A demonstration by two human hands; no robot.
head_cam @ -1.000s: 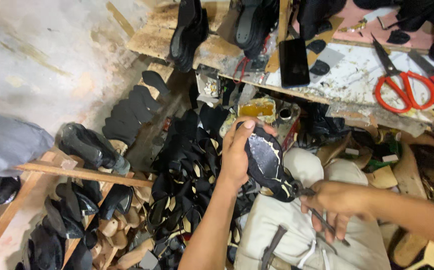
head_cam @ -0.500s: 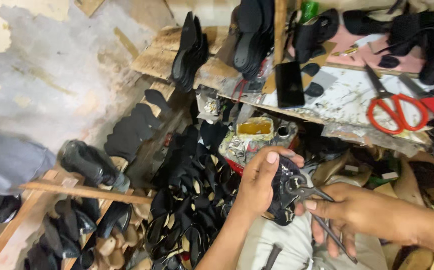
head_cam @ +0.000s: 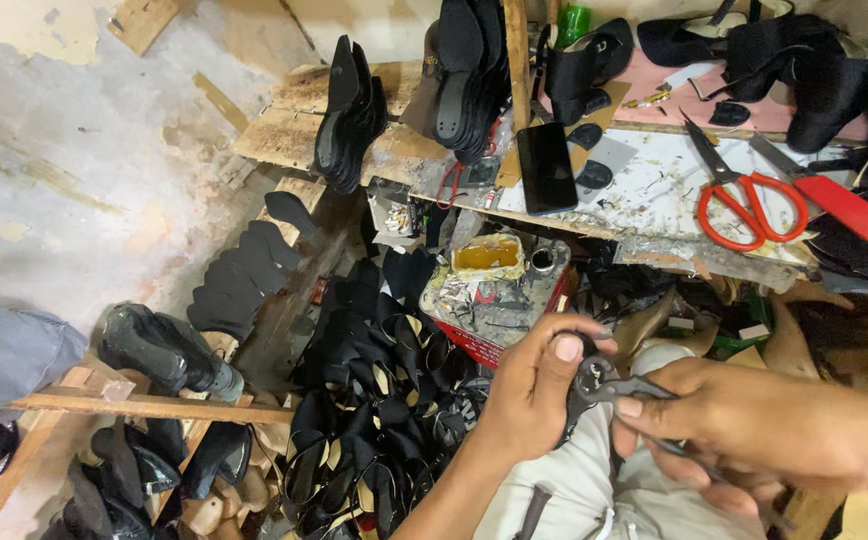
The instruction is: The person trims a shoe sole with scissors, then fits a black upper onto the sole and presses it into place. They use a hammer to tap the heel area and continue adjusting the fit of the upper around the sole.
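My left hand (head_cam: 529, 400) is closed around a small black shoe piece (head_cam: 576, 415), thumb pointing up; most of the piece is hidden behind the fingers. My right hand (head_cam: 754, 425) grips dark metal pincers (head_cam: 602, 384). Their jaws touch the black piece right beside my left thumb. Both hands are low in the view, over my lap in light trousers (head_cam: 594, 490).
A glue-smeared tin (head_cam: 489, 258) sits just above my hands. Red-handled scissors (head_cam: 749, 205) and a black phone (head_cam: 546, 168) lie on the workbench (head_cam: 644, 185). A heap of black shoe uppers (head_cam: 374, 400) lies left of my arm, with black soles (head_cam: 349, 115) stacked above and shoes on lasts (head_cam: 159, 350) far left.
My hands have dropped lower and to the right in the view. The pincers have come up against the black piece, and my left hand now covers more of it.
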